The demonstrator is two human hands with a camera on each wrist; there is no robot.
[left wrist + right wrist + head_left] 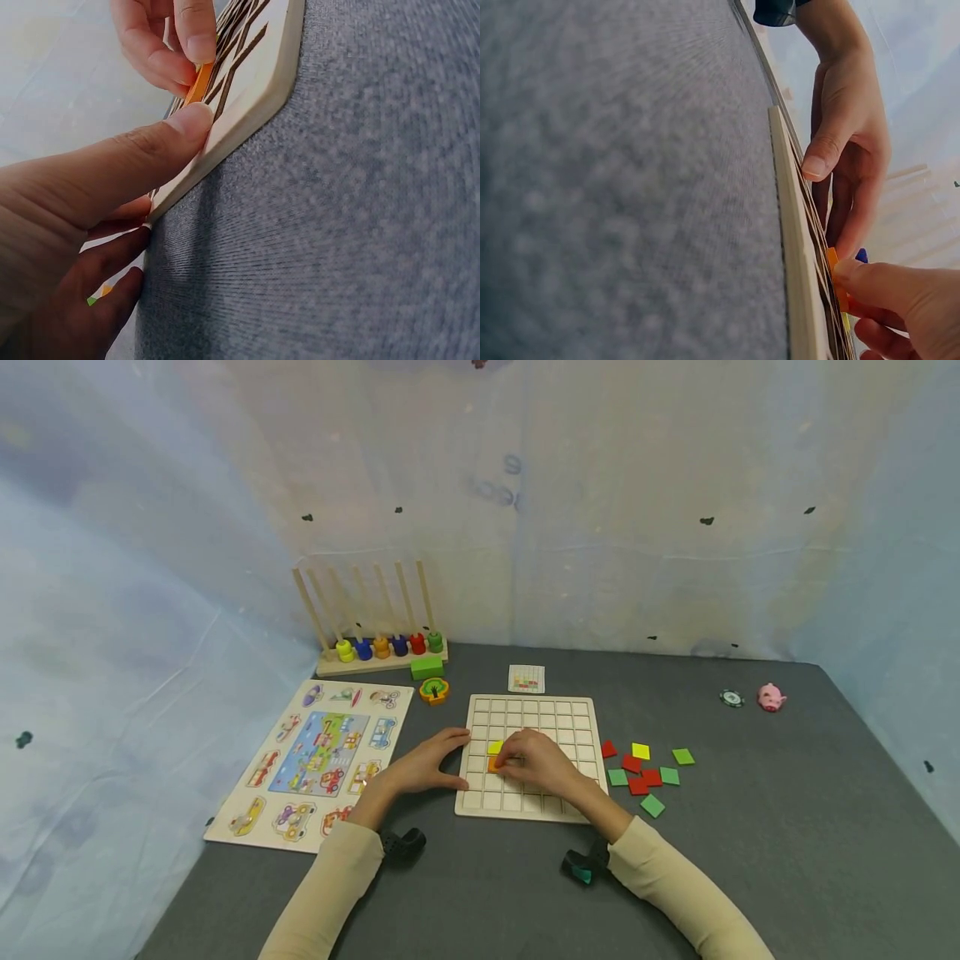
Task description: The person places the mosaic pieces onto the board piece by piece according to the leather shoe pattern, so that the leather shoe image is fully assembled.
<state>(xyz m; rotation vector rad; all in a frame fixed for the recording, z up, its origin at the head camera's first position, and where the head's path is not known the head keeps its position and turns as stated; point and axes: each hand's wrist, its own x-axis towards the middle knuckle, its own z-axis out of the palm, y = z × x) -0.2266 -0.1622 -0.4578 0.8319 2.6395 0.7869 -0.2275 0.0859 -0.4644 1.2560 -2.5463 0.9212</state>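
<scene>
A wooden grid board (534, 710) lies on the grey table, with a yellow tile (495, 747) set in a cell near its left side. My right hand (504, 763) pinches an orange tile (492, 766) just below the yellow one, against the board's cells. In the right wrist view the orange tile (835, 279) sits under my thumb (885, 285). My left hand (454, 762) rests at the board's left edge. In the left wrist view its thumb (184, 127) presses the board's rim (247, 105), with the orange tile (198, 82) beyond.
Loose red, green and yellow tiles (645, 772) lie right of the board. A small pattern card (526, 678) sits behind it. At left are a vehicle puzzle (315, 764), a peg stacker with rings (382, 647), a green block (426, 667) and a tree piece (434, 690). A pink pig (770, 697) stands far right.
</scene>
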